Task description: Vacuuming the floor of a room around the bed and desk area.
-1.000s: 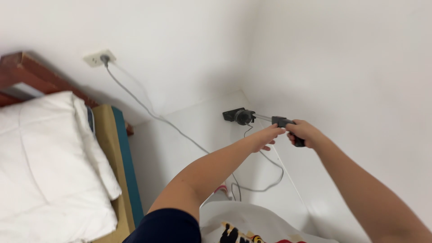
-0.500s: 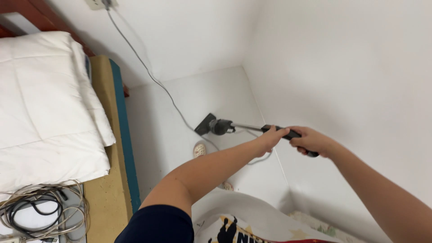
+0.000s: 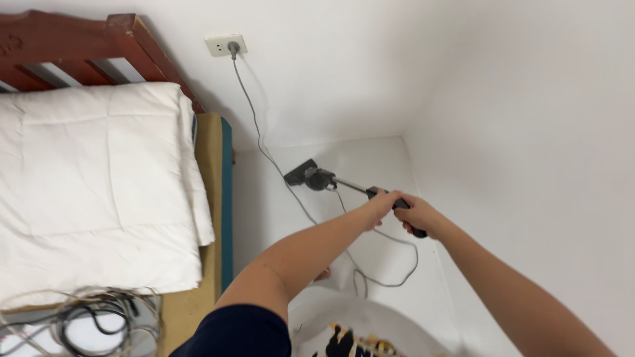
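Both my hands grip the vacuum wand (image 3: pixel 357 187): left hand (image 3: pixel 383 202) ahead, right hand (image 3: pixel 418 216) closed on its rear handle. Its nozzle (image 3: pixel 301 173) rests on the white floor (image 3: pixel 383 158) in the corner between bed (image 3: pixel 99 192) and wall (image 3: pixel 529 132), grey cord (image 3: pixel 254 125) rising to the wall outlet (image 3: pixel 225 45).

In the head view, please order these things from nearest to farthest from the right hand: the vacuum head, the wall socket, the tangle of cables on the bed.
Measured from the right hand:
1. Vacuum head, on the floor just ahead and to the left.
2. Wall socket, high on the back wall, upper left.
3. Tangle of cables, on the bed at the lower left corner.
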